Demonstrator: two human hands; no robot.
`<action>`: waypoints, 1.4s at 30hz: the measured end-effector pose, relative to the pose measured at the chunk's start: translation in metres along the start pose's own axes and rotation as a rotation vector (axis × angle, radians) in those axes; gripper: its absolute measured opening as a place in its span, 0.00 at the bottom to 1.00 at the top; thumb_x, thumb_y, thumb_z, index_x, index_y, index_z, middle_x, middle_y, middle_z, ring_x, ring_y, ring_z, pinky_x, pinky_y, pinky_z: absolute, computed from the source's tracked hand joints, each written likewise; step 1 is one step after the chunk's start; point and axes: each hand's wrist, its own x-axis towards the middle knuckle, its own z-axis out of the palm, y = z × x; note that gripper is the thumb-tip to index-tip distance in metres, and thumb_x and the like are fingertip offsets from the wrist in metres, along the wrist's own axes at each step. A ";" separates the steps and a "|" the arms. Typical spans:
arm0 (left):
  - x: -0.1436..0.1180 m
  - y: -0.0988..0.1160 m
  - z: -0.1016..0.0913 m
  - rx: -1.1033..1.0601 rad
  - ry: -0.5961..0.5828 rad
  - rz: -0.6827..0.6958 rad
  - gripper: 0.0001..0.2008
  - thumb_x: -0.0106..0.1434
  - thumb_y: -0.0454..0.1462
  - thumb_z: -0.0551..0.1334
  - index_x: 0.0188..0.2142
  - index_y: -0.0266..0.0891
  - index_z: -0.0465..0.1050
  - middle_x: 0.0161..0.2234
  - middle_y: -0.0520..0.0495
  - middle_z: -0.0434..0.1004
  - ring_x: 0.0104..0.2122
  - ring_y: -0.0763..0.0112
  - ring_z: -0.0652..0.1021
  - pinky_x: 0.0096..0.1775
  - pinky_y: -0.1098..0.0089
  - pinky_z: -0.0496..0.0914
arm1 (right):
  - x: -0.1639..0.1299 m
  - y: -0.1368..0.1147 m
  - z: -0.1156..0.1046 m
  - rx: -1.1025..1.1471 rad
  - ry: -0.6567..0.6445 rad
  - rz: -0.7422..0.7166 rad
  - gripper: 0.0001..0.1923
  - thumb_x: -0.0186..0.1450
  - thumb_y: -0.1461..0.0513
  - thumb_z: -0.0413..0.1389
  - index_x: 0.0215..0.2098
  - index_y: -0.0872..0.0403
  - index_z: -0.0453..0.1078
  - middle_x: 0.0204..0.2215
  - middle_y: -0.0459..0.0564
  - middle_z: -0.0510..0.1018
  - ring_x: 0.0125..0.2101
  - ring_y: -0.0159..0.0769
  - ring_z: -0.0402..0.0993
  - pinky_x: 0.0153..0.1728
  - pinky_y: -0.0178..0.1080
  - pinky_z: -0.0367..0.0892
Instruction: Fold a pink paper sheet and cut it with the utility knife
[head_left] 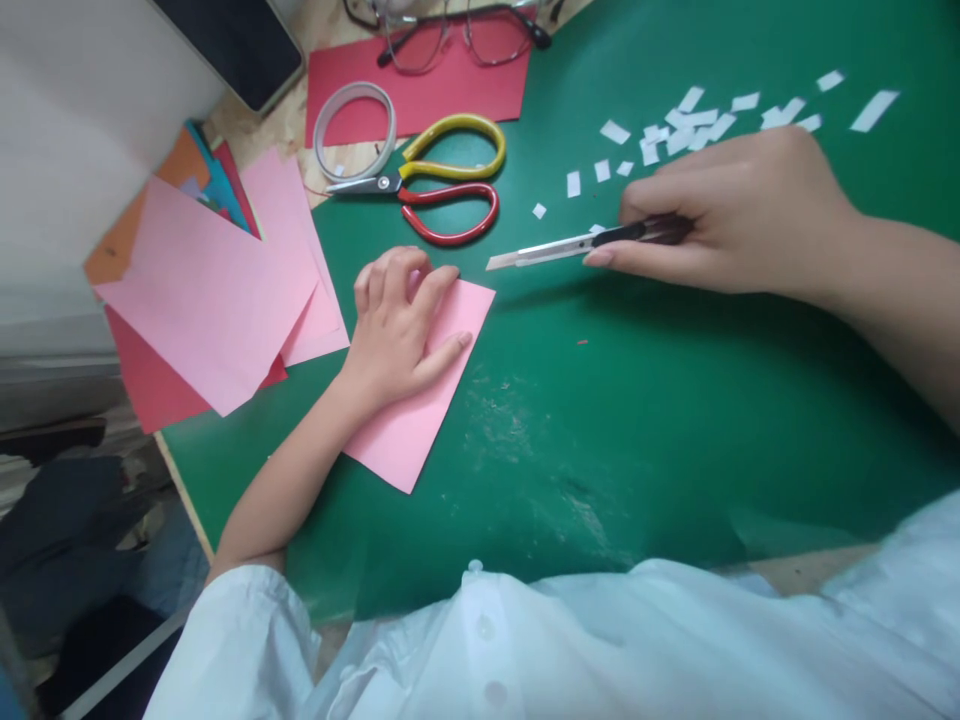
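Note:
My left hand (401, 325) lies on a pink sheet of paper (409, 440), its fingers apart and the fingertips pressing near the sheet's upper edge. Part of the sheet is hidden under the hand and forearm. In my right hand (742, 210) is a slim utility knife (559, 248), gripped between thumb and curled fingers. Its blade is out and points left, just off the sheet's upper right corner and apart from it. Yellow-and-red-handled scissors (450, 185) lie beyond my left hand, blades toward the left.
Loose pink sheets (217, 290) overlap coloured papers at the left. A tape roll (355, 130) touches the scissors' blades. Eyeglasses (465, 40) rest on a red sheet (420, 100). Several white paper scraps (682, 130) are scattered on the green mat (637, 430) beyond my right hand.

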 end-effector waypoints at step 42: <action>0.008 0.002 0.005 0.000 0.189 0.021 0.28 0.67 0.61 0.52 0.48 0.42 0.68 0.49 0.36 0.71 0.54 0.43 0.69 0.56 0.46 0.60 | -0.009 -0.011 0.006 -0.314 -0.049 -0.123 0.36 0.76 0.42 0.29 0.39 0.52 0.72 0.32 0.48 0.81 0.39 0.40 0.78 0.29 0.41 0.59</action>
